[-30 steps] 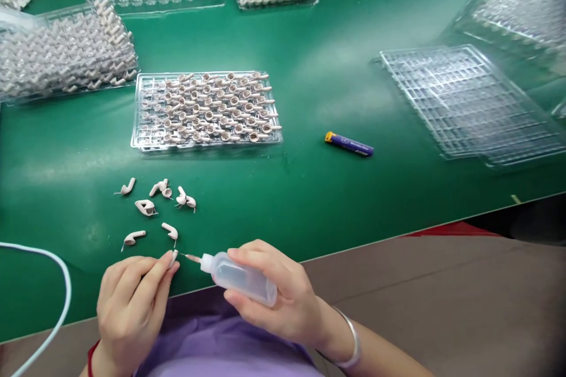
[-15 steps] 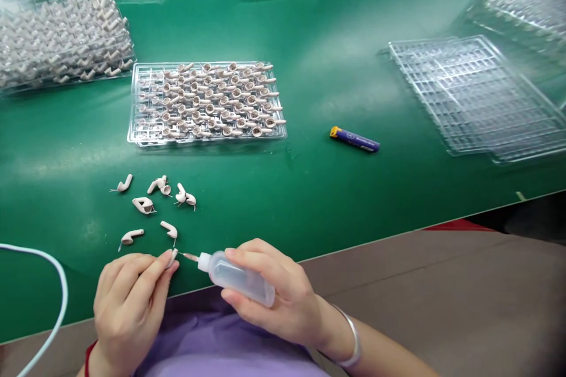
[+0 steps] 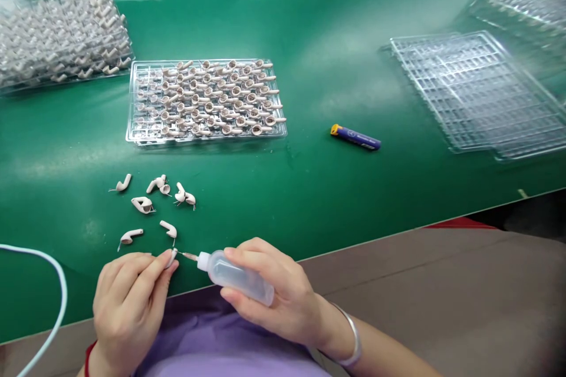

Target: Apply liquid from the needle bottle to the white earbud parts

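Observation:
Between the thumb and fingers of my left hand (image 3: 128, 294) is a small white earbud shell (image 3: 171, 257), mostly covered by the fingertips. My right hand (image 3: 278, 291) is wrapped round a translucent squeeze bottle (image 3: 241, 278), tilted with its white cap toward the left. Its thin needle tip (image 3: 189, 256) points at the end of the held shell; whether they touch is too small to tell. Just beyond my left hand several loose earbud shells lie on the green table, among them one shell (image 3: 168, 228) close to the fingertips and another (image 3: 131, 236) to its left. Fine wires stick out of them.
A clear tray (image 3: 206, 100) of earbud shells lies mid-table, with a fuller tray (image 3: 57, 35) at the left and more behind. A purple lighter-like tube (image 3: 356, 136) lies to the right, near empty clear trays (image 3: 473, 91). A white cable (image 3: 62, 283) curves at the left edge.
Almost nothing differs. Both hands, the squeeze bottle and the held shell keep their places; the view has shifted very slightly.

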Action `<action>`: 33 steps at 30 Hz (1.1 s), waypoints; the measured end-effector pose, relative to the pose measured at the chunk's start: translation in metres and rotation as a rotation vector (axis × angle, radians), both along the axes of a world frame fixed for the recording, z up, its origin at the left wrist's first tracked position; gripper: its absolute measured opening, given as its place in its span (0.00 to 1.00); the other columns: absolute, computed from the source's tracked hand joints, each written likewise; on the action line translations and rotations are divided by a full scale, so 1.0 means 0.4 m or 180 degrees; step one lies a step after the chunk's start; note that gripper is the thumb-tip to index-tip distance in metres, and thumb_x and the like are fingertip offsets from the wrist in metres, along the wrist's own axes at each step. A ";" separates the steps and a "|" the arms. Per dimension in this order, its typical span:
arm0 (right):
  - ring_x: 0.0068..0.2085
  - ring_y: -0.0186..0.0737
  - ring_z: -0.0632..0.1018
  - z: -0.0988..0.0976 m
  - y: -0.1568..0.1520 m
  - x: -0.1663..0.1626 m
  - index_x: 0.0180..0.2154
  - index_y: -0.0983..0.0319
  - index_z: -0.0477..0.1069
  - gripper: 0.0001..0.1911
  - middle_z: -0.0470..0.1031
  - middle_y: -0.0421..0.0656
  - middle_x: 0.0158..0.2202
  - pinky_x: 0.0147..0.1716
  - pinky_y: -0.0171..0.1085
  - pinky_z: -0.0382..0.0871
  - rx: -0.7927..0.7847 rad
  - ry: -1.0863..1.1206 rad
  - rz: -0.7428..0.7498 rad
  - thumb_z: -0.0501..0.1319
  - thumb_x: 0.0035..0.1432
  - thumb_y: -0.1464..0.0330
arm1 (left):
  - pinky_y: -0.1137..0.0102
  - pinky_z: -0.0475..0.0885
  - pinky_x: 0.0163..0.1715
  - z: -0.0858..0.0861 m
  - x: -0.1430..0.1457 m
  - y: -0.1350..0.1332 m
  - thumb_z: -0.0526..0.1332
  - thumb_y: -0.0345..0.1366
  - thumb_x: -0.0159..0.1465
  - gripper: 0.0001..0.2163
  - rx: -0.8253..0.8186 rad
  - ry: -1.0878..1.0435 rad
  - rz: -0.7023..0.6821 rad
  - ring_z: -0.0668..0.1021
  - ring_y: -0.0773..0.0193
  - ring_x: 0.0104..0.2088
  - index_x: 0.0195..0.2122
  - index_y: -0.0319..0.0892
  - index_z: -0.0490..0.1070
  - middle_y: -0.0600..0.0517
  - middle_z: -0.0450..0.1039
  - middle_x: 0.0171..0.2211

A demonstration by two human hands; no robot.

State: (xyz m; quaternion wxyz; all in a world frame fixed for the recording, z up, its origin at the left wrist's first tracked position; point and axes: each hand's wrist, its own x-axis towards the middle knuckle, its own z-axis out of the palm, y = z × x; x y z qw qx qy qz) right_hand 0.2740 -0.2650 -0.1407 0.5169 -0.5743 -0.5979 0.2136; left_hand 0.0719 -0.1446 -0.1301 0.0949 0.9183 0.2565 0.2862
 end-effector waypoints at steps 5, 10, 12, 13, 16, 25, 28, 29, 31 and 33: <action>0.34 0.41 0.76 -0.002 0.000 -0.001 0.57 0.59 0.64 0.24 0.77 0.48 0.40 0.30 0.39 0.76 -0.0017 0.0010 0.0008 0.63 0.59 0.72 | 0.65 0.71 0.38 0.001 -0.002 -0.001 0.69 0.22 0.56 0.16 0.0005 -0.0027 0.0020 0.77 0.62 0.34 0.45 0.41 0.75 0.51 0.76 0.32; 0.34 0.40 0.75 -0.003 -0.001 -0.001 0.57 0.59 0.63 0.24 0.76 0.48 0.40 0.29 0.39 0.75 -0.0030 -0.0018 0.0007 0.63 0.59 0.72 | 0.65 0.71 0.38 -0.002 -0.004 -0.001 0.69 0.21 0.55 0.16 0.0000 -0.0026 0.0004 0.77 0.62 0.34 0.44 0.40 0.76 0.50 0.76 0.32; 0.34 0.40 0.75 -0.003 -0.001 -0.001 0.56 0.59 0.63 0.24 0.76 0.48 0.40 0.29 0.39 0.75 -0.0022 -0.0017 0.0008 0.63 0.59 0.72 | 0.65 0.71 0.38 -0.003 -0.005 -0.001 0.69 0.21 0.55 0.16 -0.0007 -0.0028 0.0009 0.77 0.61 0.34 0.44 0.40 0.76 0.50 0.76 0.32; 0.34 0.40 0.75 -0.003 -0.001 -0.001 0.56 0.59 0.63 0.24 0.76 0.48 0.40 0.29 0.39 0.75 -0.0019 -0.0012 0.0006 0.63 0.59 0.72 | 0.65 0.71 0.38 -0.003 -0.005 -0.001 0.69 0.21 0.55 0.16 -0.0011 -0.0033 0.0016 0.77 0.61 0.34 0.44 0.40 0.76 0.50 0.76 0.32; 0.34 0.40 0.75 -0.002 -0.001 -0.001 0.57 0.59 0.63 0.24 0.76 0.47 0.40 0.30 0.39 0.76 -0.0022 -0.0002 0.0003 0.63 0.60 0.72 | 0.65 0.71 0.38 -0.003 -0.005 -0.001 0.69 0.22 0.55 0.16 -0.0005 -0.0044 0.0033 0.77 0.62 0.33 0.44 0.41 0.76 0.51 0.76 0.32; 0.34 0.40 0.75 0.000 0.000 0.000 0.57 0.58 0.63 0.24 0.76 0.47 0.40 0.29 0.39 0.76 -0.0023 0.0001 -0.0008 0.63 0.59 0.71 | 0.65 0.71 0.38 0.000 -0.003 0.000 0.69 0.21 0.55 0.16 0.0047 -0.0042 0.0006 0.77 0.62 0.33 0.44 0.39 0.76 0.50 0.76 0.32; 0.34 0.40 0.75 0.000 0.000 -0.001 0.57 0.58 0.63 0.24 0.77 0.47 0.40 0.29 0.39 0.76 -0.0029 -0.0025 0.0002 0.63 0.59 0.71 | 0.65 0.71 0.38 0.001 -0.001 -0.001 0.69 0.20 0.55 0.15 0.0039 -0.0031 -0.0014 0.76 0.62 0.34 0.43 0.38 0.76 0.49 0.76 0.32; 0.33 0.40 0.75 0.000 0.001 -0.001 0.57 0.58 0.63 0.24 0.77 0.47 0.40 0.29 0.39 0.75 -0.0020 -0.0025 0.0004 0.63 0.59 0.71 | 0.65 0.71 0.38 0.001 -0.001 -0.001 0.69 0.20 0.55 0.15 0.0032 -0.0033 -0.0012 0.76 0.61 0.34 0.43 0.38 0.76 0.49 0.76 0.32; 0.33 0.40 0.75 0.000 0.001 -0.002 0.57 0.59 0.63 0.24 0.77 0.47 0.39 0.29 0.39 0.75 -0.0017 -0.0024 0.0002 0.63 0.59 0.72 | 0.65 0.71 0.38 0.000 -0.002 -0.001 0.69 0.21 0.55 0.16 0.0026 -0.0039 -0.0001 0.77 0.61 0.34 0.43 0.39 0.76 0.50 0.76 0.32; 0.33 0.40 0.75 0.001 0.000 -0.002 0.56 0.59 0.64 0.24 0.77 0.47 0.39 0.29 0.38 0.75 -0.0014 -0.0004 -0.0021 0.63 0.59 0.72 | 0.65 0.71 0.38 -0.001 -0.004 -0.001 0.69 0.21 0.55 0.16 0.0019 -0.0049 0.0010 0.77 0.62 0.34 0.44 0.40 0.76 0.50 0.76 0.32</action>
